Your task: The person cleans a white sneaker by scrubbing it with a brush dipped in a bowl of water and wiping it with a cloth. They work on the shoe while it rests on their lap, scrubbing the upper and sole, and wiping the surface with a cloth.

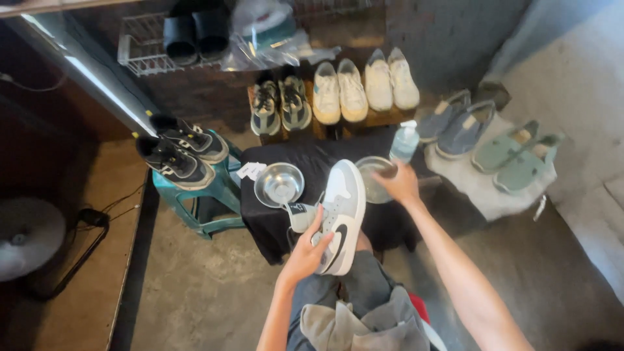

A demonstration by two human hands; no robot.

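**Sneaker held, hand at the bowl**

Left of the black-draped table (273, 221), nothing is handled. Above its front edge, the left hand (305, 250) grips a grey-and-white sneaker (342, 211), long axis pointing away. Right of it, the right hand (402, 184) rests loosely curled on a clear round bowl (372, 174).

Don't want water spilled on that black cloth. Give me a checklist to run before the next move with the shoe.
1. Left hand grips the grey and white sneaker: ok.
2. Right hand rests on the right metal bowl: ok.
3. Left metal bowl sits upright on the black cloth: ok.
4. Clear pump bottle stands upright: ok.
5. Water in either bowl: cannot tell.
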